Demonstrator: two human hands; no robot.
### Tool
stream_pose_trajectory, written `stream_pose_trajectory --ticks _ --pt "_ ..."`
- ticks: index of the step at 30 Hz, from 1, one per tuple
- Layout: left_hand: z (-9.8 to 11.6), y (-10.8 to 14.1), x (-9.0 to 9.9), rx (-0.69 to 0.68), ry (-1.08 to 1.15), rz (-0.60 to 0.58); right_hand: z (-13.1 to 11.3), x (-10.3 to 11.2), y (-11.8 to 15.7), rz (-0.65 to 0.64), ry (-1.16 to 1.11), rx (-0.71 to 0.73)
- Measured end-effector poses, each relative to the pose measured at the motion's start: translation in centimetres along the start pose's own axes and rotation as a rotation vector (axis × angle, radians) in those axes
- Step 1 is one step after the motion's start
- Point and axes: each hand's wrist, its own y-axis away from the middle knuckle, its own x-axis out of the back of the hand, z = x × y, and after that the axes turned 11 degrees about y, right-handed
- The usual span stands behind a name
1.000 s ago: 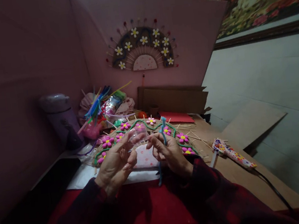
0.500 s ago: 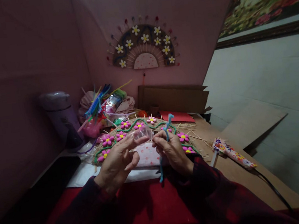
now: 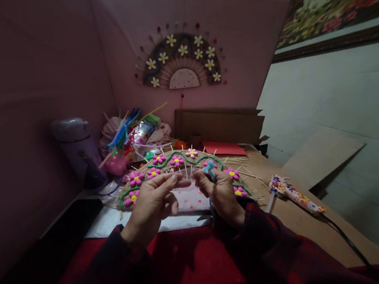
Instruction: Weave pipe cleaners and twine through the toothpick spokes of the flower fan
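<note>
Over the lower middle of a fan-shaped craft panel (image 3: 196,156), my left hand (image 3: 152,203) is closed, thumb and forefinger pressed together. What it pinches, if anything, is too small to make out. A light-blue pipe cleaner (image 3: 209,169) sits in my right hand (image 3: 222,196), its upper end bent above the fingers and its lower part hanging beside the palm. Both sets of fingertips face each other, a small gap apart. Some clear plastic (image 3: 189,172) shows behind them. Pink clay flowers (image 3: 176,161) and a wavy green pipe cleaner (image 3: 197,161) decorate the panel, above a dotted half-circle (image 3: 192,199).
A flowered glue gun (image 3: 296,197) with a cord lies on cardboard at right. A purple flask (image 3: 77,152), a dark phone-like slab (image 3: 77,217) and a pile of coloured pipe cleaners (image 3: 124,127) stand left. Another finished fan (image 3: 183,59) hangs on the pink backboard.
The pipe cleaner's upper end has bent down closer to my right fingers, and its lower end has drawn in toward the palm. My left thumb has moved onto the forefinger.
</note>
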Motion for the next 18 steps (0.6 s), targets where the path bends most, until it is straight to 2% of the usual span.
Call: stream_pose_trajectory --ticks 4,8,14,18 --pt "-0.13 -0.43 0.29 -0.128 0.006 0.107 0.04 -0.11 0.13 0.025 0.009 0.012" --pt "0.07 -0.52 0.48 -0.142 0.049 0.17 0.0 -0.2 0.13 0.04 -0.026 0.017" --pt "0.06 -0.46 0.52 -0.156 0.089 0.172 -0.04 -0.29 0.04 0.008 -0.093 -0.018" --pt "0.1 -0.55 0.66 -0.242 0.111 0.182 -0.44 -0.17 -0.07 -0.028 -0.216 -0.098"
